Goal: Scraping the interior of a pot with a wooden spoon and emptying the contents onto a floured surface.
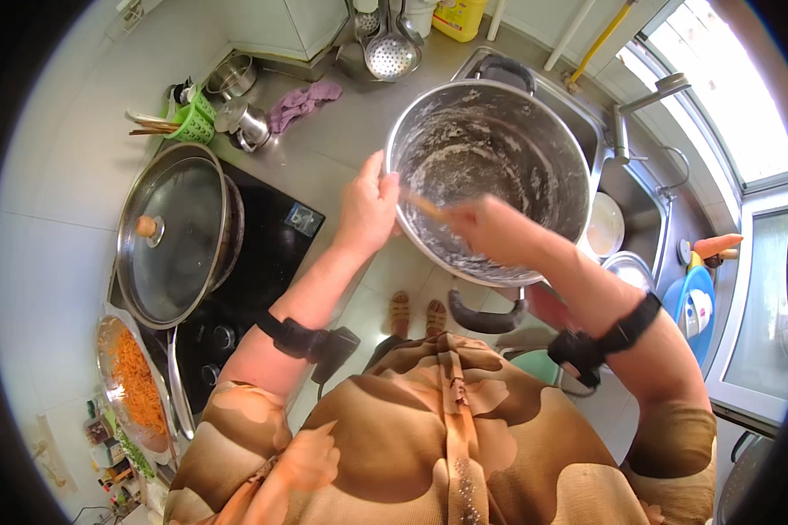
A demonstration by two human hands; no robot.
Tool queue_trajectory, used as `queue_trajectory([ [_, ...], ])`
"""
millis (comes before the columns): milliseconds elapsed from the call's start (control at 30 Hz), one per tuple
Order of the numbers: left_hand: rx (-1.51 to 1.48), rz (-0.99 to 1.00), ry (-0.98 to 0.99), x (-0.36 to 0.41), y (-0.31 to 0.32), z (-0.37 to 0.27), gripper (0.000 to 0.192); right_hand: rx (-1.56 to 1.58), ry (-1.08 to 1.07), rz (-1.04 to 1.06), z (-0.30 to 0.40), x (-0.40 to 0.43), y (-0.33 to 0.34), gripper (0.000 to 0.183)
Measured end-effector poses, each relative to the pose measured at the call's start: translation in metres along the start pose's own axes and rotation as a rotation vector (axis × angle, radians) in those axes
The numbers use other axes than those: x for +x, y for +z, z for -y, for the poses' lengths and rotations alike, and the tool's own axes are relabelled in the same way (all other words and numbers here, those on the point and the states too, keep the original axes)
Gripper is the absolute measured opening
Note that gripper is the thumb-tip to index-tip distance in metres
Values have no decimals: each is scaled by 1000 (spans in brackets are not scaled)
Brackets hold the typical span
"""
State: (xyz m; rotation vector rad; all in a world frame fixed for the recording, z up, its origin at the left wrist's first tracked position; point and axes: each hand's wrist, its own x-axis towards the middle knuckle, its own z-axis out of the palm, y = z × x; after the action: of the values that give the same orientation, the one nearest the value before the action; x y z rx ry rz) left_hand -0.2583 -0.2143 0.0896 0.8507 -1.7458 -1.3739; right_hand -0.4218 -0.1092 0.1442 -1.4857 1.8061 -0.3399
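Observation:
A large, deep metal pot (463,157) with dark handles is tilted toward me at the sink's edge. White, floury residue streaks its inner wall and bottom. My left hand (366,210) grips the pot's left rim, thumb on top. Blurred by motion, my right hand (489,230) is over the pot's mouth and holds a slim wooden stick (423,206), perhaps chopsticks. The stick points left toward the rim beside my left hand. My right fist hides the stick's other end and part of the pot's lower inside.
Left, a glass-lidded pan (184,243) sits on the black cooktop (272,223), near shredded carrot (134,380) in a metal dish. A purple cloth (305,104) and a green utensil basket (197,121) lie behind. The sink (656,203) with its faucet (620,131) and a blue basin (696,315) are right.

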Motion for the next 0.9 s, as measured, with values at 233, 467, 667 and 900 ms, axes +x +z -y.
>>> queue_trajectory([
  [233, -125, -3, -151, -16, -8, -6, 27, -125, -11, 156, 9, -5, -3, 29],
  [467, -143, 32, -220, -18, -12, -7, 22, -200, 3, -17, 26, 25, -4, 29],
  [667, -154, 27, -209, -10, -24, -2, 22, -148, -84, 177, 18, -13, 1, 29],
  [900, -169, -34, -299, -35, -21, -12, 18, -159, -130, 114, 16, 8, 0, 29],
])
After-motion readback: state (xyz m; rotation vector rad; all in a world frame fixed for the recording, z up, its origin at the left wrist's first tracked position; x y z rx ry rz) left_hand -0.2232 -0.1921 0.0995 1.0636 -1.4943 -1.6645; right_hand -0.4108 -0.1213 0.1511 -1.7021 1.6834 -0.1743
